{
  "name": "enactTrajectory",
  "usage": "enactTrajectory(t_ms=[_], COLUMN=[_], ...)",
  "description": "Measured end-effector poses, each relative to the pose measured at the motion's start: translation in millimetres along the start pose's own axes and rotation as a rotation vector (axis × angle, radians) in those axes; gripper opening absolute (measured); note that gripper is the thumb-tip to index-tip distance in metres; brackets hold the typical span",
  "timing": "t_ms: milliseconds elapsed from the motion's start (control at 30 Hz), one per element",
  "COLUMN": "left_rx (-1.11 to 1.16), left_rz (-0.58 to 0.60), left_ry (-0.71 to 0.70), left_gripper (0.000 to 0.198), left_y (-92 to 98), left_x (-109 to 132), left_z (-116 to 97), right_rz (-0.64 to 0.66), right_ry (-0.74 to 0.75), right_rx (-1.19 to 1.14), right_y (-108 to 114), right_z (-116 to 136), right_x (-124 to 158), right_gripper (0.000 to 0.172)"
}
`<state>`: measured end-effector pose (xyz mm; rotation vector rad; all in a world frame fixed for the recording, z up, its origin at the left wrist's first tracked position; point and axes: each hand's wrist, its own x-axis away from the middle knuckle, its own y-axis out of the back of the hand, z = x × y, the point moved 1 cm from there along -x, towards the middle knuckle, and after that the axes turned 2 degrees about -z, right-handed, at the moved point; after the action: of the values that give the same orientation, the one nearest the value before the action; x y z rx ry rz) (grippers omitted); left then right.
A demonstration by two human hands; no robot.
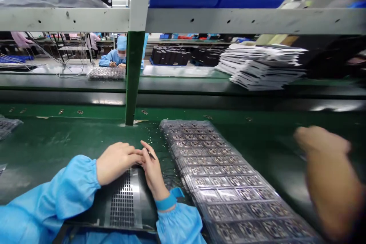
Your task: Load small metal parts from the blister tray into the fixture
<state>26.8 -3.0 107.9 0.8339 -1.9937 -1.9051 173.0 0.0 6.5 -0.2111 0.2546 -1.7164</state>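
Near left, a blue-sleeved arm comes in low, w/ the left hand (pixel 116 162) resting over a black perforated tray (pixel 122 202), prob. kept right under the hands as a work base. Left fingers are together, nothing visible in them, tips touching the right hand (pixel 153 171). Right wrist is bent up, fingers pinched on a small dark tool (pixel 150 155), maybe tweezers. Tiny bits (pixel 148 133) lie on the green bench (pixel 51 148) just past the hands. Just right, a clear-wrapped strip of circuit boards (pixel 220 175) sits within easy reach. Far right, a blurred bare hand (pixel 323 148), prob. a co-worker's.
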Motion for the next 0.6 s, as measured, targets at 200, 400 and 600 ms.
enactTrajectory(t_ms=[200,400,600], left_rx=[0.201,0.224,0.559], left_rz=[0.190,-0.234,-0.342], left_ry=[0.231,0.227,0.625], left_gripper=[0.005,0.013,0.018], left_y=[-23.3,-32.4,-50.2], left_x=[40.7,50.1,56.2], left_z=[40.4,36.9,44.5], right_rz=[0.449,0.270,0.188], right_ry=[-0.144,-0.163,-0.187], right_rx=[0.147,0.174,0.139], right_y=[-27.2,-26.4,-24.0], right_z=[-7.3,-18.2,-19.1], right_x=[26.4,30.0,32.8], right_gripper=[0.041,0.036,0.038])
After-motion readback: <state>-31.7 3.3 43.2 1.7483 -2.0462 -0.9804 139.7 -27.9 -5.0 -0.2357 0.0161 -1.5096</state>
